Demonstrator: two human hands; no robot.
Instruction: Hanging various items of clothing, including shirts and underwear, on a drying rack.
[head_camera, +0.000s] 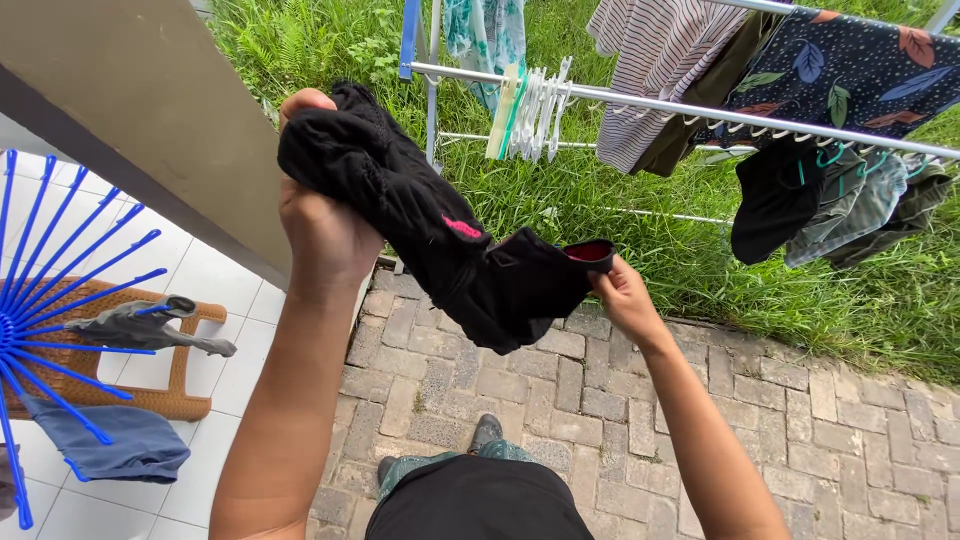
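- Two hands share one crumpled black cloth garment (450, 245) in my head view, held up between them above the grey brick paving (560, 400).
- My left hand (320, 225) is clenched around the bunched upper end; my right hand (622, 292) pinches the lower hem, where a red lining shows.
- I judge a wider, even pull would spread it best.
- The metal drying rack rail (700, 108) sits just beyond, crowded with hanging clothes over grass.

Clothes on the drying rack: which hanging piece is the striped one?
The striped top, draped over the rack's metal rail near the white pegs. Its neighbour, the dark leaf-print garment, carries leaves, and the black piece below is plain.
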